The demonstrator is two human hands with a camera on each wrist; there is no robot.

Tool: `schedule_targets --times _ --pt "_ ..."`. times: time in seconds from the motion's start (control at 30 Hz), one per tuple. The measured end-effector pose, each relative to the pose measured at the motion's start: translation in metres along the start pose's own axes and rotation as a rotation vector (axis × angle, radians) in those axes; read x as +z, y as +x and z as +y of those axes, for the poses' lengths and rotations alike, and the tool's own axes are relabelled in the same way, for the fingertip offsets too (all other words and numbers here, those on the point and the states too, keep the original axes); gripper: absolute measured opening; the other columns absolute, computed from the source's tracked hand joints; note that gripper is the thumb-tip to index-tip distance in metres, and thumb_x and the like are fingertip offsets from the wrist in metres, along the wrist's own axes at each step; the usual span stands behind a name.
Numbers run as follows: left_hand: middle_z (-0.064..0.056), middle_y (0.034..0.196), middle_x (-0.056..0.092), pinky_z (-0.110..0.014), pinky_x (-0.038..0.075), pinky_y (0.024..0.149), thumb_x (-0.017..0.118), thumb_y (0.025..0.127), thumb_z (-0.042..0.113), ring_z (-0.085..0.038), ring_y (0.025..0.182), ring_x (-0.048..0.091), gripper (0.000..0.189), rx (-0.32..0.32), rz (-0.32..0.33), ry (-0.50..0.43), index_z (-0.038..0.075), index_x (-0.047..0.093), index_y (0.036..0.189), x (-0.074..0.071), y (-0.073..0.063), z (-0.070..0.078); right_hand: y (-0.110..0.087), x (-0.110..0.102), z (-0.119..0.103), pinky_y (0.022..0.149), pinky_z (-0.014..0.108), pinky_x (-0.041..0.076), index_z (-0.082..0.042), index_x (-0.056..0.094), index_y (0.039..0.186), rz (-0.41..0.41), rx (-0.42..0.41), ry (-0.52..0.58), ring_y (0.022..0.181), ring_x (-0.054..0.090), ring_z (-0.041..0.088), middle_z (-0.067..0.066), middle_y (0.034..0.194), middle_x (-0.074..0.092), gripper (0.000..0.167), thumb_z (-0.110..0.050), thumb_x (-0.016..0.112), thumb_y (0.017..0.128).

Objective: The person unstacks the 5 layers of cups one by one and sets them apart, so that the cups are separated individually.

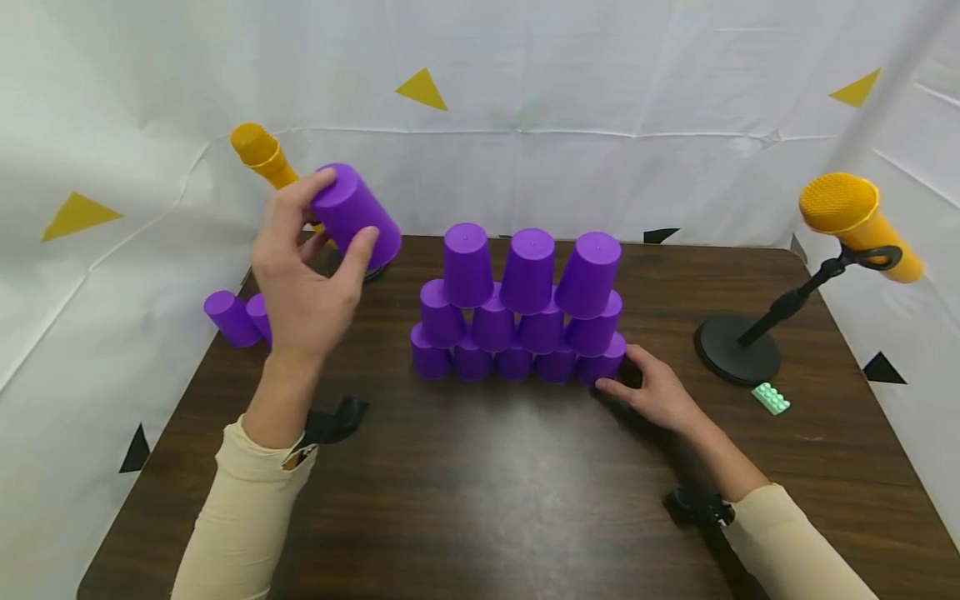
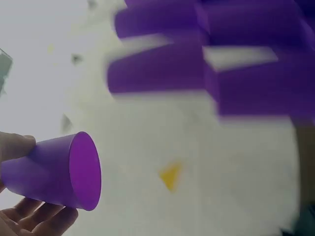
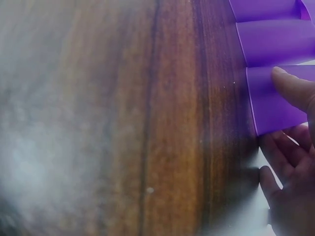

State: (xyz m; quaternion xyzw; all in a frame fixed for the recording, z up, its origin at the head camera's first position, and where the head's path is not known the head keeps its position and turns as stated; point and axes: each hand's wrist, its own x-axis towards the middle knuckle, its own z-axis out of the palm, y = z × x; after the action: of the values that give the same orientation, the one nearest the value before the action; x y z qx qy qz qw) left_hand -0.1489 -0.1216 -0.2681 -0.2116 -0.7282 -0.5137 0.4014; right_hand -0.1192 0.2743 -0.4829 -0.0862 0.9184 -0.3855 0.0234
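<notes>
Left hand (image 1: 306, 296): thumb and fingers clamped on raised purple cup (image 1: 358, 218), left of stack, tilted; left wrist view shows purple inside through its mouth. Stack (image 1: 492, 321): upside-down purple cups, three over four over five, on dark table (image 1: 487, 508). Right hand (image 1: 663, 396): thumb and fingers apart, touching right end cup (image 1: 603, 362) of bottom row. Two spare cups (image 1: 232, 319) at left, partly behind left hand. Far right: yellow microphone (image 1: 840, 204) in black stand (image 1: 737, 350); green block (image 1: 771, 398) near its base.
</notes>
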Motion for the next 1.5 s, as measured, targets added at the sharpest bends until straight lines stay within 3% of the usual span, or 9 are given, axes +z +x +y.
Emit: schedule_targets --times 0.1,0.2,0.37,0.57,0.87,1.07,1.5 --pt "-0.010 0.117 0.062 -0.031 0.056 0.082 0.077 0.080 0.000 -0.018 0.101 0.060 0.047 -0.119 -0.002 0.094 0.000 0.062 0.125 -0.024 -0.012 -0.025 0.000 0.000 0.000 0.105 0.059 0.034 -0.002 0.052 0.136 0.003 0.000 0.000 0.126 0.048 0.039 0.021 0.132 0.057 0.063 -0.034 0.075 0.087" --pt "-0.007 0.118 0.063 -0.028 0.055 0.082 0.080 0.079 0.004 -0.016 0.102 0.059 0.051 -0.213 -0.010 0.187 0.009 0.064 0.127 -0.042 -0.031 -0.067 0.000 0.000 0.000 0.104 0.058 0.034 -0.002 0.052 0.135 0.011 -0.008 -0.002 0.125 0.049 0.039 0.021 0.130 0.058 0.062 -0.034 0.075 0.087" --pt "-0.003 0.114 0.066 -0.032 0.056 0.081 0.084 0.078 0.014 -0.012 0.099 0.058 0.048 -0.265 -0.038 0.308 0.015 0.068 0.123 -0.058 -0.064 -0.138 0.000 0.000 0.000 0.104 0.058 0.035 -0.002 0.053 0.134 0.018 -0.014 0.003 0.124 0.050 0.039 0.020 0.129 0.058 0.061 -0.032 0.076 0.087" --pt "-0.007 0.111 0.067 -0.048 0.056 0.081 0.085 0.076 0.014 -0.018 0.100 0.062 0.046 -0.345 -0.061 0.355 0.009 0.068 0.118 -0.067 -0.089 -0.181 0.000 0.001 0.000 0.105 0.059 0.034 -0.001 0.052 0.135 0.015 -0.007 -0.001 0.125 0.049 0.039 0.021 0.130 0.057 0.062 -0.033 0.075 0.087" --pt "-0.016 0.107 0.065 -0.047 0.053 0.080 0.085 0.075 0.010 -0.031 0.094 0.062 0.045 -0.405 -0.138 0.485 0.005 0.066 0.115 -0.065 -0.107 -0.207 -0.001 0.002 0.001 0.105 0.058 0.035 -0.001 0.052 0.135 0.020 -0.005 0.002 0.125 0.049 0.039 0.021 0.131 0.057 0.062 -0.033 0.076 0.087" --pt "-0.016 0.107 0.064 -0.045 0.051 0.080 0.084 0.075 0.010 -0.031 0.093 0.060 0.045 -0.410 -0.172 0.508 0.005 0.065 0.115 -0.064 -0.112 -0.212 -0.001 0.002 0.002 0.104 0.058 0.035 -0.001 0.053 0.134 0.023 -0.002 0.005 0.124 0.050 0.039 0.021 0.130 0.058 0.062 -0.033 0.076 0.086" --pt "-0.017 0.113 0.064 -0.049 0.053 0.084 0.084 0.077 0.009 -0.034 0.102 0.061 0.046 -0.444 -0.184 0.512 0.004 0.063 0.118 -0.067 -0.113 -0.215 -0.001 0.002 0.002 0.104 0.058 0.035 -0.001 0.052 0.136 0.019 -0.012 -0.002 0.126 0.049 0.040 0.021 0.132 0.057 0.063 -0.033 0.076 0.087"
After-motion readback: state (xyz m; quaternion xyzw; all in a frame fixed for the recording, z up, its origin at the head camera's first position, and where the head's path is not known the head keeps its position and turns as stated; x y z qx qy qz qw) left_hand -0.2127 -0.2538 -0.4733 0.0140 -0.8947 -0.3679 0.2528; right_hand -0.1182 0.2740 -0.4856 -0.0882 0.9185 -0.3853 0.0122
